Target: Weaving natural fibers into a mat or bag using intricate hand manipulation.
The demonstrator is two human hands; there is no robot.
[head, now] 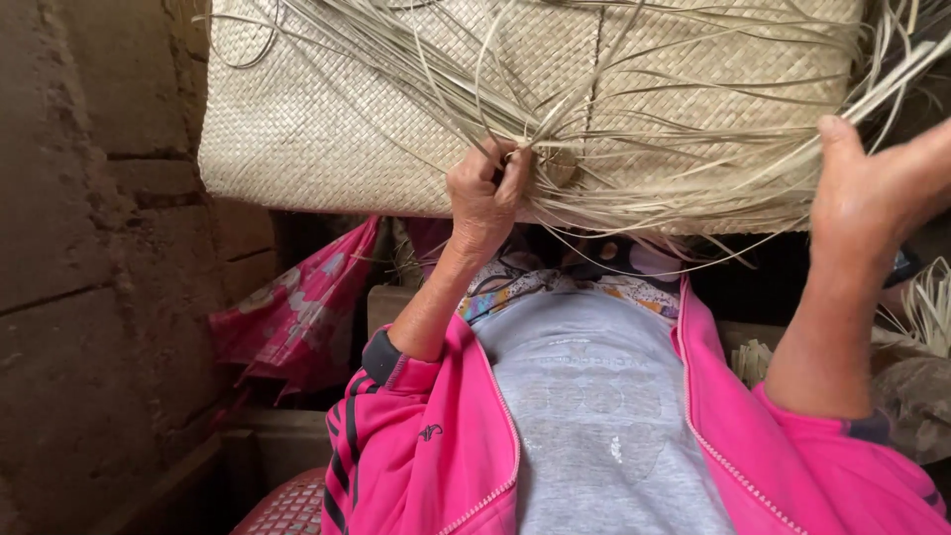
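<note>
Pale woven mat [327,109], loose straw strips [634,188] bunched in left hand [485,193]

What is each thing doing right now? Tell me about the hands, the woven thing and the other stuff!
Left hand: closed in a fist around a bunch of loose strips.
Right hand: raised, fingers hidden, holding the mat's right edge.
Woven mat: held up, partly woven.
Loose strips: unwoven, hanging free and tangled.
Pink jacket: unzipped, open over a grey shirt.
Pink bag: crumpled by the wall.
</note>
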